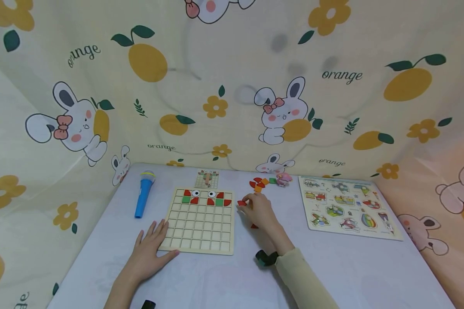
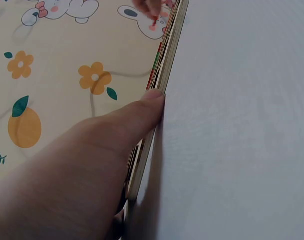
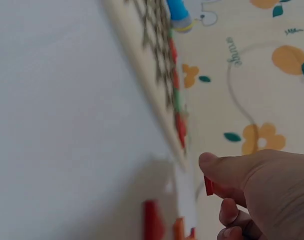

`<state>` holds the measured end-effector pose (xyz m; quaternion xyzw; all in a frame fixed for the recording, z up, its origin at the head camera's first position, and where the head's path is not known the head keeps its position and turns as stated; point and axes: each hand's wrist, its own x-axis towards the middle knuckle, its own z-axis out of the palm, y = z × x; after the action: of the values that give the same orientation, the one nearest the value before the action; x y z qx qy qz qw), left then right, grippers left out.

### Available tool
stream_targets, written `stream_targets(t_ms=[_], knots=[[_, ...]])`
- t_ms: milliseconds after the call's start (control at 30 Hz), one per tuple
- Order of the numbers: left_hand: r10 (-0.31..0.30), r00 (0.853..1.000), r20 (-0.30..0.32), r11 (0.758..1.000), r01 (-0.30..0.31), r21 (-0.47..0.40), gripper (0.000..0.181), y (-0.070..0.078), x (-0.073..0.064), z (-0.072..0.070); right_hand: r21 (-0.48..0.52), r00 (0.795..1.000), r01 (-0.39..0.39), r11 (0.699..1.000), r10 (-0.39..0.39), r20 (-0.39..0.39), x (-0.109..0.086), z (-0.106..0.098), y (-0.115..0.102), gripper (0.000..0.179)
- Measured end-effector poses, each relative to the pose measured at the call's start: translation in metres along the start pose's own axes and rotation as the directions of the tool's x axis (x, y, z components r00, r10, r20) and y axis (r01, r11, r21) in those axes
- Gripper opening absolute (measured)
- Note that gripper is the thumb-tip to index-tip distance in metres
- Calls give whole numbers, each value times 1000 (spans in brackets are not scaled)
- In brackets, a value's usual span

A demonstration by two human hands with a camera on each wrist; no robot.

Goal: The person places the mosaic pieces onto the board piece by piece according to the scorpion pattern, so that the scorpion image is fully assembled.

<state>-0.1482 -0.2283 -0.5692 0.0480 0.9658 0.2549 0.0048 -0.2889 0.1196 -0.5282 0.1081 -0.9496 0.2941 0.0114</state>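
Observation:
My right hand (image 1: 260,212) pinches a small red tile (image 3: 208,186) between thumb and fingers, just right of a pale wooden grid board (image 1: 201,234). Along the board's top rows sit red curved tiles, green square tiles (image 1: 219,202) and two round eye tiles (image 1: 212,194); the lower cells hold none. My left hand (image 1: 148,253) lies at the board's lower left corner with fingers spread. Its thumb touches the near edge, as the left wrist view shows. Loose red and orange tiles (image 1: 257,185) lie beyond the right hand, and another red tile (image 1: 254,226) lies partly beneath it.
Behind the board lies a picture card (image 1: 206,178). A blue toy microphone (image 1: 142,199) is at the left. A pink toy figure (image 1: 283,179) stands by the loose tiles. At the right lies a picture puzzle board (image 1: 348,208). A printed cloth backdrop (image 1: 232,64) rises behind the table.

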Motion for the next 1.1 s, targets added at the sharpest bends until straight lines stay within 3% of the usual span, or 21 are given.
stream_targets(t_ms=[167,433,700,1100], knots=[[-4,1000,5,1000,4,9,105,2,-1,-2,18,999,44,999,-45,18,8,0,-22,26],[-3,1000,10,1000,2,14,104,0,0,-1,-28,982,163,986,-159,98,20,20,-58,28],[-4,1000,8,1000,4,10,105,-1,3,1,-72,946,303,950,-291,144,35,41,-92,24],[14,1000,-5,1000,-14,0,104,-5,2,1,-181,873,451,874,-390,292,65,81,-128,25]])
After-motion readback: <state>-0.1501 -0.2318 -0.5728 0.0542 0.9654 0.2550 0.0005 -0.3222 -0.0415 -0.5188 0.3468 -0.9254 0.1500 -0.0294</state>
